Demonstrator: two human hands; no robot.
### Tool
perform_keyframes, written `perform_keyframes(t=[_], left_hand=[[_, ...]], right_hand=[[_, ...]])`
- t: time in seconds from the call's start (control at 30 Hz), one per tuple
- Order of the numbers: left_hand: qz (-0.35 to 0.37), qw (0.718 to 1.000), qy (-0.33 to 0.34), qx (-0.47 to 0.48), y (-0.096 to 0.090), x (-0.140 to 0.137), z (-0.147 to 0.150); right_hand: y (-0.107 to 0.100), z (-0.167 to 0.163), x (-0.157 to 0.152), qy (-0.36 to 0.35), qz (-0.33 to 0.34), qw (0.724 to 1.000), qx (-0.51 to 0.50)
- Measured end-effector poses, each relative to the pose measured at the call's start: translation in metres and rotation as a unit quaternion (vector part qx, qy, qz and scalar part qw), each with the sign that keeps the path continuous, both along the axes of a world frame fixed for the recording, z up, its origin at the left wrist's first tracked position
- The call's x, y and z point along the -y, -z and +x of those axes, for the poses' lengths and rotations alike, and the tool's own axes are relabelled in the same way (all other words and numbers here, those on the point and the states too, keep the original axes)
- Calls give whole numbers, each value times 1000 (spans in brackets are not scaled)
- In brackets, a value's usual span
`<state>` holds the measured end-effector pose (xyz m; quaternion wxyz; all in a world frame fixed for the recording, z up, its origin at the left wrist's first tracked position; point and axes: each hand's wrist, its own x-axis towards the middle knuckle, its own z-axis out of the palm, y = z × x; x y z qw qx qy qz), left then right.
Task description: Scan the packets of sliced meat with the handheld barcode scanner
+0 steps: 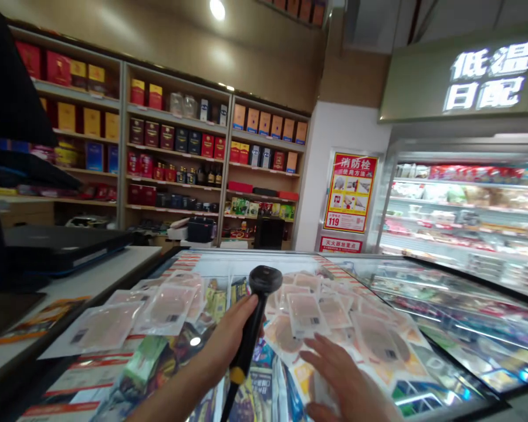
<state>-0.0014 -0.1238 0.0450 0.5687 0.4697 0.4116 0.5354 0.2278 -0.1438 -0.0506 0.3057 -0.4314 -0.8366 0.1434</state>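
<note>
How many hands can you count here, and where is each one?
2. The left hand grips the black scanner; the right hand is open beside the flat clear packets, though contact with them is unclear. No other hands are visible.

left hand (229, 334) wrapped round the black scanner (247, 340), thumb (250, 306) up near its head, bare forearm (176, 387) angling in from its lower left, right hand (341, 375) off to its right, kinda relaxed, fingers (328, 346) loosely spread
</note>
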Motion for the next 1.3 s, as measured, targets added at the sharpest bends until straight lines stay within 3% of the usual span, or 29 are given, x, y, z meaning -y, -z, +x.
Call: perform_keyframes(t=[0.07,0.13,0.33,0.63,0.7,0.77,0.87,0.93,1.0,1.1,1.2,1.3], left_hand=[[24,999,-40,-6,2,1,-4],[29,997,-69,-9,8,-1,-14],[28,993,-112,-2,28,-13,-40],[67,993,-93,-42,17,-18,-61],[61,995,-66,-48,16,-20,-73],[45,997,-48,-35,17,-22,-85],[1,999,-31,15,21,-23,-101],[-35,998,-1,44,24,-22,-107],[-56,996,40,55,27,-21,-110],[-45,994,85,45,27,-18,-109],[-13,995,92,16,23,-13,-105],[-11,998,66,-15,17,-8,-103]], right_hand=[[-3,-24,-13,-28,4,987,160],[-2,-39,-27,-8,20,976,219],[-8,-34,-67,13,83,969,234],[0,-24,-98,58,143,971,181],[-1,-22,-106,103,168,969,151],[-8,-19,-119,210,174,955,115],[-22,-16,-143,396,97,907,103],[-29,-16,-156,440,40,887,132],[-31,-19,-165,434,20,887,154],[-28,-22,-171,395,26,910,126],[-28,-26,-173,315,86,945,21],[-32,-41,-172,235,106,956,-139]])
